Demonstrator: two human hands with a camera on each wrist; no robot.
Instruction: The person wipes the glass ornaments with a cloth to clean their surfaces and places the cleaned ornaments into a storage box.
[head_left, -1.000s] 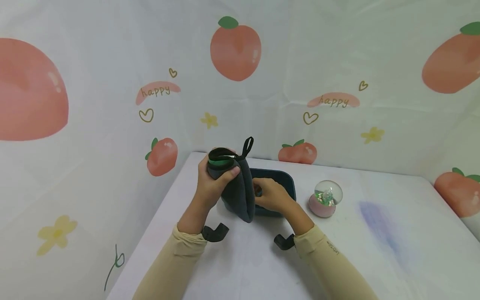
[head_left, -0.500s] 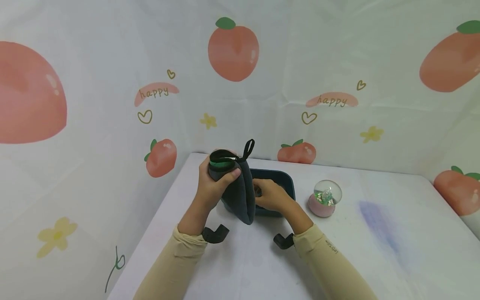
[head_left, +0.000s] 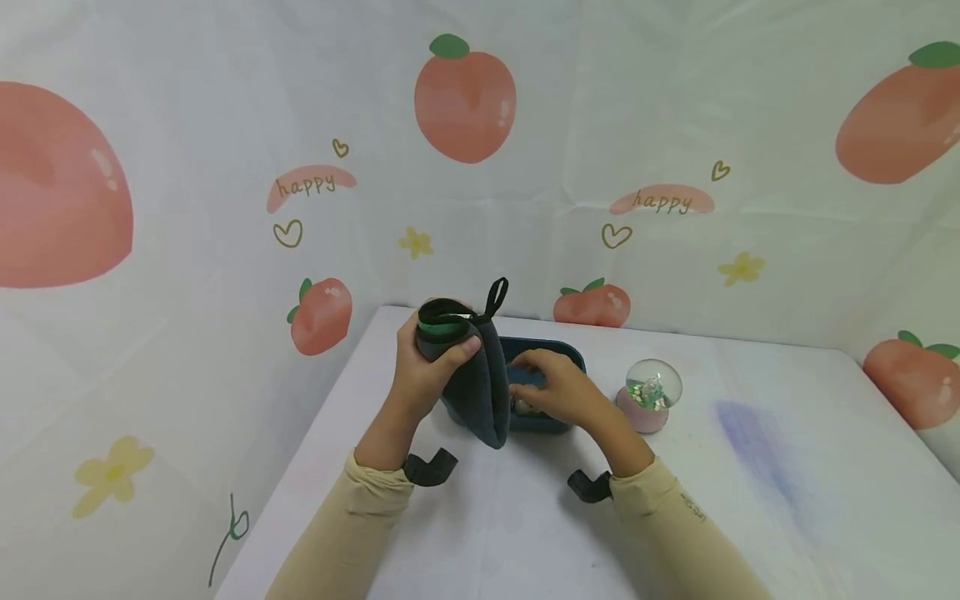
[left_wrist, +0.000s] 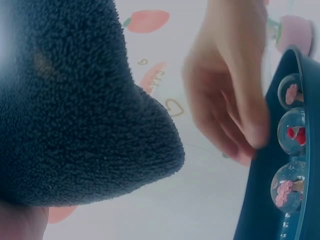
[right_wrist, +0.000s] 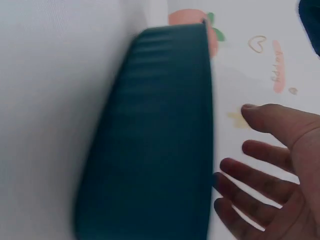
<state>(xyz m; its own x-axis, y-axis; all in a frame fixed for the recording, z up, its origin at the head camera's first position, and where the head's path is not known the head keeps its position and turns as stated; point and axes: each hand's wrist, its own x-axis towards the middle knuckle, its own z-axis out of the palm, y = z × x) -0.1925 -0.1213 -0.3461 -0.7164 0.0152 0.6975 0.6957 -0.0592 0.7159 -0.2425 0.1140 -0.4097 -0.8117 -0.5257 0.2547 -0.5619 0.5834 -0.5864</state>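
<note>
My left hand (head_left: 420, 367) grips a dark grey-blue fabric pouch (head_left: 472, 392) with a black-trimmed mouth, a black loop on top and green showing inside. The mouth faces up and the lower end tapers. In the left wrist view the pouch (left_wrist: 85, 110) has a fuzzy, towel-like surface. To its right, my right hand (head_left: 562, 387) hovers over a dark teal bin (head_left: 555, 427) with fingers apart, holding nothing that I can see. Small snow globes, one with red inside (left_wrist: 295, 132) and one with pink inside (left_wrist: 285, 192), sit in the bin. The pouch hides the bin's left part.
Right of the bin, a larger snow globe (head_left: 648, 398) with a pink base stands on the white table (head_left: 517, 525). A purple smudge (head_left: 761, 454) marks the tabletop farther right. Behind the table hangs a white backdrop (head_left: 525, 225) printed with peaches.
My right hand has drawn back to the right from beside the pouch, and its fingers have spread from a closed pose around something rounded. The left hand and pouch are nearly unmoved.
</note>
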